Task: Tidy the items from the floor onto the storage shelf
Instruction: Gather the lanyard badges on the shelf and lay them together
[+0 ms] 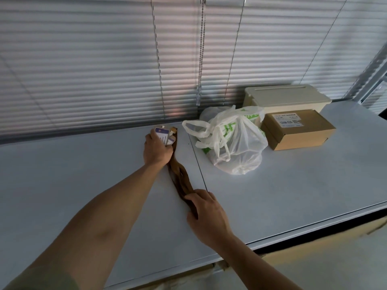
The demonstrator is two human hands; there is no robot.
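A brown strap (179, 176) lies stretched along the pale grey top of the storage shelf (83, 181). At its far end my left hand (157, 150) grips a small white and purple card holder (163, 136) fixed to the strap. My right hand (206, 214) pinches the strap's near end against the shelf top. Both forearms reach in from the bottom of the head view.
A tied translucent plastic bag (232, 143) with green print sits right of the strap. Behind it stand a brown cardboard box (297, 130) and a cream lidded bin (287, 97). Closed window blinds (104, 59) with hanging cords (200, 59) back the shelf.
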